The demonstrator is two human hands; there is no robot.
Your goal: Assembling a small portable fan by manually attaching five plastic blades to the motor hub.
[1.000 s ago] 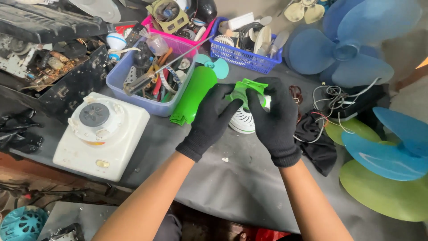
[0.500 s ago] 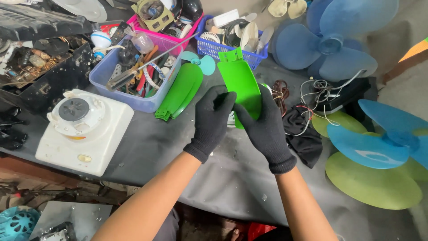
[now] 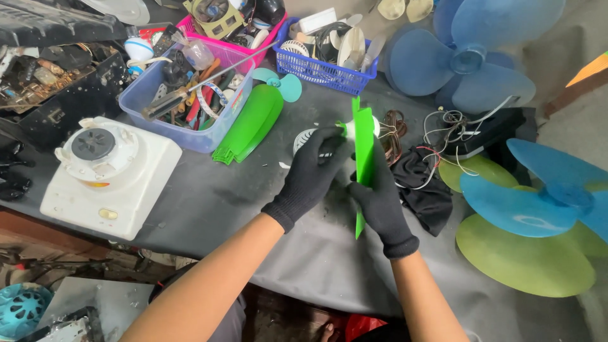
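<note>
- A bright green plastic fan blade (image 3: 363, 152) is standing edge-on to the camera, showing as a thin upright strip above the middle of the grey surface (image 3: 253, 209).
- A small white round fan part (image 3: 310, 136) is lying just behind it, with thin wires trailing off to the right.
- The left hand (image 3: 316, 171), in a black knit glove, is curling its fingers around the far upper part of the blade, close to the white part.
- The right hand (image 3: 380, 199), gloved the same way, is gripping the blade's lower half from the right, fingers closed against it.
- Both bare forearms are reaching up from the near edge and angling inward so the hands are meeting at the blade.
- More green blades (image 3: 250, 126) are lying to the left beside a clear tub of tools (image 3: 183, 95).
</note>
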